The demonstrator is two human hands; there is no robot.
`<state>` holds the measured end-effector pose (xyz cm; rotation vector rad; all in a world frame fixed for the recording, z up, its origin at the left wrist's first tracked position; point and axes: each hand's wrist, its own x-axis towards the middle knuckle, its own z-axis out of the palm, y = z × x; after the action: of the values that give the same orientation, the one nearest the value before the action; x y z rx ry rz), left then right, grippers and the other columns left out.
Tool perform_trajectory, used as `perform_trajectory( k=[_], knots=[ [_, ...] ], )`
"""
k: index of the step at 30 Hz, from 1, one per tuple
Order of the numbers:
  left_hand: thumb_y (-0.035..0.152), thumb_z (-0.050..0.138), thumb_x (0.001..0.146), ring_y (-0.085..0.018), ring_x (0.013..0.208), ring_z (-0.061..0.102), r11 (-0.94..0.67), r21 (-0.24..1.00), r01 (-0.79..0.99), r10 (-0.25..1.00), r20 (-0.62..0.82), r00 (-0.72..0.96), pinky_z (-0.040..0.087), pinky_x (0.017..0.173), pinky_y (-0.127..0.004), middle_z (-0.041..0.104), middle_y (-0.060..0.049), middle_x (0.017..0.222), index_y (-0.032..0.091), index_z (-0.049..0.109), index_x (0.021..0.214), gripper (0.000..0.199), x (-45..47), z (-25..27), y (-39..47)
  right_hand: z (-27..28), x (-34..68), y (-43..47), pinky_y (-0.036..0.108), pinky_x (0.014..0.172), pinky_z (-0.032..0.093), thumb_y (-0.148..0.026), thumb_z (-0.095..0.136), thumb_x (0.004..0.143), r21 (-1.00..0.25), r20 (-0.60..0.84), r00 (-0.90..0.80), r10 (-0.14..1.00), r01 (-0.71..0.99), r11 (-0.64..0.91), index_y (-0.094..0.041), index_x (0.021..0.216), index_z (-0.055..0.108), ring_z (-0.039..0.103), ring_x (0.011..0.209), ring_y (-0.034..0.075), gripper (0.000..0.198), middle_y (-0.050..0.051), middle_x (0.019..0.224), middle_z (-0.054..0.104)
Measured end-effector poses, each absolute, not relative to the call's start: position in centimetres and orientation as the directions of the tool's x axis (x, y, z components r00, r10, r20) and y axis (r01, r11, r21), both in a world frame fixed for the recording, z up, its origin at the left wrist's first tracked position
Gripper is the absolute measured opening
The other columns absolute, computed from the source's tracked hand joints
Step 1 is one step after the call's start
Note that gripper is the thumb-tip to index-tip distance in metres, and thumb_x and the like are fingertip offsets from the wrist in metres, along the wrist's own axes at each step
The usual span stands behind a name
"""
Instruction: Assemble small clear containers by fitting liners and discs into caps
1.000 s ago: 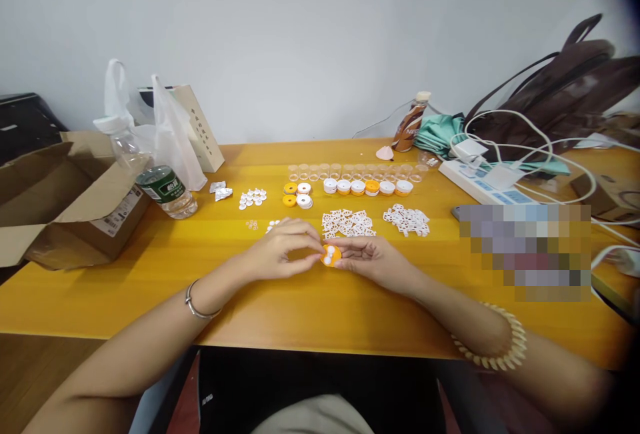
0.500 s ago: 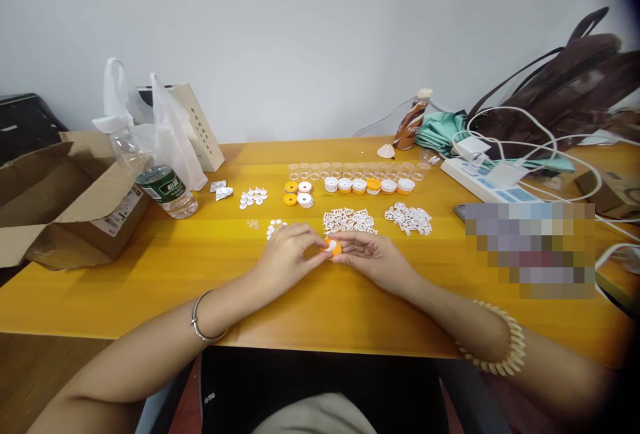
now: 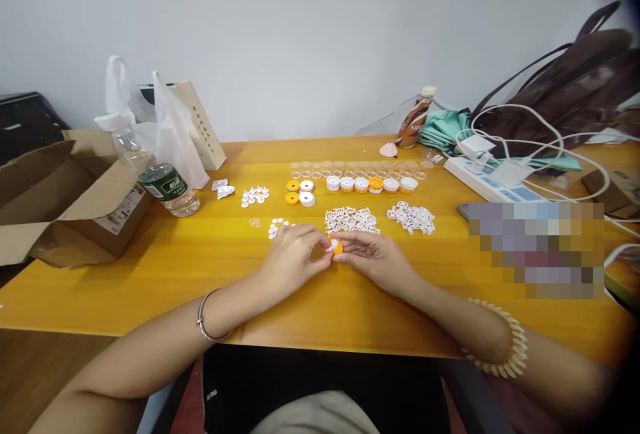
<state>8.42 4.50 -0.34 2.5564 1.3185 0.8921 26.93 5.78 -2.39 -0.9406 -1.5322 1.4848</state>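
Between both hands, just above the table, is a small round orange disc (image 3: 339,248) with a white piece at its middle. My right hand (image 3: 377,257) grips its right edge between thumb and fingers. From the other side my left hand (image 3: 295,257) pinches at the disc's left part; its fingertips hide some of the white piece. Just beyond the hands lie a heap of white cut-out plastic pieces (image 3: 351,219) and several small white discs (image 3: 278,226), partly covered by my left hand. Farther back stand a row of white and orange round cases (image 3: 361,185) and several orange and white discs with holes (image 3: 307,199).
Clear round cups (image 3: 360,169) line up behind the cases. More white pieces (image 3: 410,217) lie to the right, white stemmed parts (image 3: 255,196) to the left. A cardboard box (image 3: 115,214) and water bottle (image 3: 173,189) stand left; a power strip (image 3: 493,181) with cables lies right.
Both hands keep hold of the orange disc, with only slight finger movement at it. The whole view has shifted a little; the things on the table stay in place.
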Motion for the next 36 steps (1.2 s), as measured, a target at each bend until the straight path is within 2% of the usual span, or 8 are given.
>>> perform_trajectory(
  k=[4,10,20,25,30,36],
  knots=[
    [0.027,0.060,0.077,-0.016,0.072,0.058,-0.580,0.364,0.729,0.796,0.445,0.411,0.037,0.069,-0.031,0.066,-0.001,0.078,0.017,0.060,0.075,0.010,8.7,-0.3,4.6,-2.3,26.9,5.8,0.037,0.087,0.050,-0.029,0.073,0.063,-0.999,0.047,-0.406,0.913,-0.008,0.048,-0.020,0.095,0.066,0.065,0.082,0.017,0.034,0.004,0.089,0.070],
    [0.026,0.060,0.074,-0.019,0.076,0.059,-0.554,0.281,0.784,0.807,0.412,0.422,0.036,0.071,-0.033,0.065,-0.003,0.079,0.016,0.060,0.076,0.010,9.0,-0.1,4.5,-2.7,26.8,5.9,0.036,0.085,0.051,-0.028,0.072,0.064,-0.998,0.062,-0.400,0.914,-0.009,0.064,-0.020,0.095,0.066,0.065,0.078,0.016,0.033,0.003,0.087,0.070],
    [0.022,0.062,0.074,-0.013,0.069,0.059,-0.545,0.581,0.605,0.839,0.362,0.407,0.043,0.066,-0.025,0.065,-0.001,0.074,0.016,0.060,0.074,0.006,8.3,0.1,4.8,-2.1,26.9,6.0,0.032,0.081,0.052,-0.023,0.072,0.063,-0.997,0.076,-0.393,0.916,-0.010,0.078,-0.021,0.093,0.067,0.065,0.075,0.014,0.031,0.001,0.083,0.070],
    [0.028,0.061,0.079,-0.014,0.074,0.059,-0.574,0.548,0.609,0.819,0.402,0.410,0.044,0.070,-0.028,0.065,-0.003,0.079,0.017,0.063,0.080,0.011,8.1,-0.1,4.9,-2.6,26.9,5.9,0.033,0.082,0.052,-0.023,0.072,0.064,-0.994,0.107,-0.385,0.917,-0.025,0.106,-0.022,0.094,0.067,0.065,0.076,0.014,0.031,0.001,0.084,0.069],
    [0.027,0.059,0.081,-0.016,0.075,0.059,-0.546,0.503,0.670,0.838,0.350,0.419,0.044,0.071,-0.029,0.066,-0.003,0.079,0.017,0.065,0.078,0.012,8.2,-0.6,5.1,-3.2,26.9,5.7,0.034,0.082,0.053,-0.025,0.072,0.064,-0.994,0.102,-0.406,0.908,-0.013,0.106,-0.022,0.096,0.067,0.066,0.080,0.016,0.032,0.002,0.086,0.070],
    [0.027,0.064,0.074,-0.014,0.070,0.059,-0.515,0.557,0.652,0.857,0.339,0.388,0.044,0.067,-0.027,0.066,-0.002,0.075,0.017,0.064,0.075,0.011,8.4,-0.4,5.1,-3.2,26.9,5.9,0.035,0.083,0.052,-0.026,0.072,0.064,-0.994,0.099,-0.396,0.913,0.003,0.109,-0.022,0.096,0.068,0.066,0.078,0.016,0.032,0.003,0.088,0.070]
  ],
)
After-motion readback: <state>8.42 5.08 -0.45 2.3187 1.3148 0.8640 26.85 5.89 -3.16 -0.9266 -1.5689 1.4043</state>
